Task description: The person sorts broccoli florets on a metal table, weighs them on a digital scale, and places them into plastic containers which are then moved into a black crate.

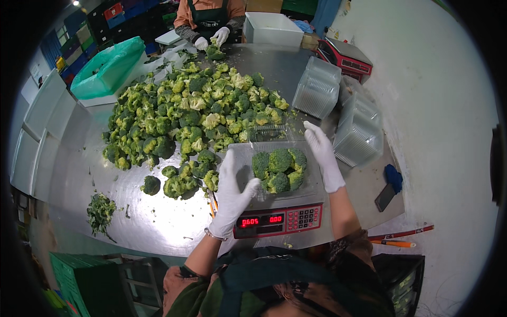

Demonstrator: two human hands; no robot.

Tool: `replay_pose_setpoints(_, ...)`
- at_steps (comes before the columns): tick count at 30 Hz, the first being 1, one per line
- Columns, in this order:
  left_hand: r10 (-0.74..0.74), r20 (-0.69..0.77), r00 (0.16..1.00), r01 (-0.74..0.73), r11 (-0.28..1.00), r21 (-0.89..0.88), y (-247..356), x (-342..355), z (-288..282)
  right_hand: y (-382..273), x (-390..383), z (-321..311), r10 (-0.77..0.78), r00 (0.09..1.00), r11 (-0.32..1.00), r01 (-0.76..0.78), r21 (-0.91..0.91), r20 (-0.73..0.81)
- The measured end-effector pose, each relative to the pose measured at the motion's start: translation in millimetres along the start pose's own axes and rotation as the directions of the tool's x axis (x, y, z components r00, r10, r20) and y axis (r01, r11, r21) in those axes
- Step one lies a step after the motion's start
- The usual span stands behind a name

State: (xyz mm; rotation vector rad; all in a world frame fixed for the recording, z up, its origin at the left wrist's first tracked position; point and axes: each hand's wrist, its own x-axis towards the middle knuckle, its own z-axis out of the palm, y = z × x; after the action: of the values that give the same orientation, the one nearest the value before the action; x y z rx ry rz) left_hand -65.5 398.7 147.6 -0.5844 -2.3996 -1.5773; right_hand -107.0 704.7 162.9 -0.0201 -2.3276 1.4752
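Broccoli florets fill a clear plastic box that rests on the plate of a red digital scale, whose display is lit. The box's clear lid stands folded back on the far side, near the broccoli pile. My left hand, in a white glove, is at the left edge of the scale, thumb spread from the fingers and holding nothing. Beside the box's right side, my white-gloved right hand is empty with its fingers stretched out. Whether either hand touches the box I cannot tell.
A large broccoli pile covers the table's middle. Stacked clear boxes stand at right, near a second scale. Across the table, a co-worker's gloved hands hold broccoli. A phone lies at the right edge; leaf scraps lie left.
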Motion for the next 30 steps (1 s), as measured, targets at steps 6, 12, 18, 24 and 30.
replay_pose_setpoints(6, -0.040, 0.118, 0.992, 0.026, 0.992, 0.120, 10, -9, 30, 53, 32, 38, 0.442, 0.897, 0.875, -0.432, 0.217, 0.001)
replay_pose_setpoints(12, 0.027, 0.202, 0.979, -0.083, 0.959, 0.272, 10, 10, 26, 44, 35, 26, 0.555, 0.803, 0.681, -0.589, 0.434, 0.218)
replay_pose_setpoints(18, -0.117, 0.313, 0.942, -0.006, 0.930, 0.368, 20, 15, 17, -1, 14, 8, 0.075, 0.964, 0.785, -0.216, 0.581, 0.257)
replay_pose_setpoints(24, -0.019, 0.348, 0.937, 0.047, 0.996, -0.071, -6, 14, 21, -10, -34, -7, -0.165, 0.920, 0.986, 0.155, 0.058, 0.356)
replay_pose_setpoints(30, -0.422, 0.325, 0.846, 0.493, 0.391, -0.777, -40, -12, 4, -35, -57, -11, -0.111, 0.951, 0.973, 0.163, -0.162, 0.288)
